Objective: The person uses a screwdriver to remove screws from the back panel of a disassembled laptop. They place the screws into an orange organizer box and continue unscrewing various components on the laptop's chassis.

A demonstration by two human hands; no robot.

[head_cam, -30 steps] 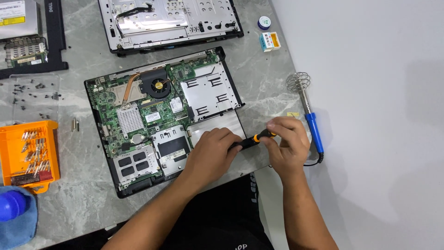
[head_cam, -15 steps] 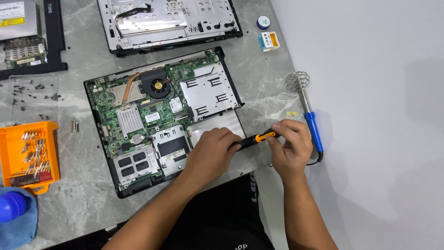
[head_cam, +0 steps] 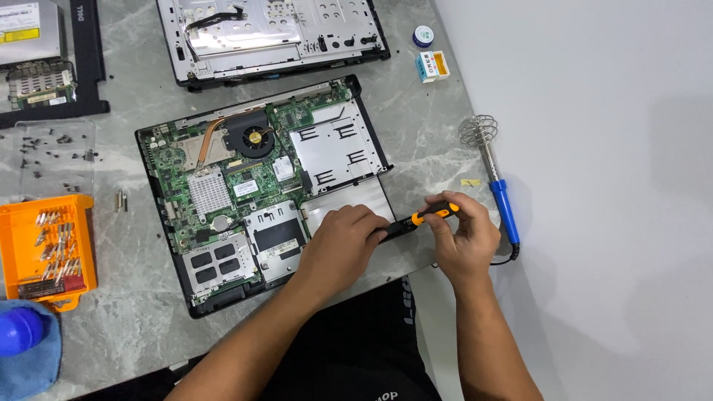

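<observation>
Broadly, a grey marbled counter point(head_cam: 416, 156) carries an opened laptop base point(head_cam: 260, 193), its green board, round fan and metal plates bared, lying at a slight slant with its near right corner toward the person. A second stripped chassis point(head_cam: 271, 33) lies beyond it, an orange bit tray point(head_cam: 46, 249) to the far left, and a blue-handled soldering iron point(head_cam: 499, 189) to the right, pointing away from the body.

Both hands meet at that near right corner — the left hand point(head_cam: 343, 249) lies palm down on the silver plate, its fingers curled together over the front end of a screwdriver point(head_cam: 416, 220), so the tip is hidden (I cannot tell what it touches). The right hand point(head_cam: 462, 238) sits just right of the laptop's edge, fingers clamped on the orange-and-black handle.

The screwdriver's long axis runs nearly level, left to right, rising slightly toward the handle end — the tip end lies leftward from the right hand's fingers, under the left hand, which is the nearer one to the board.
</observation>
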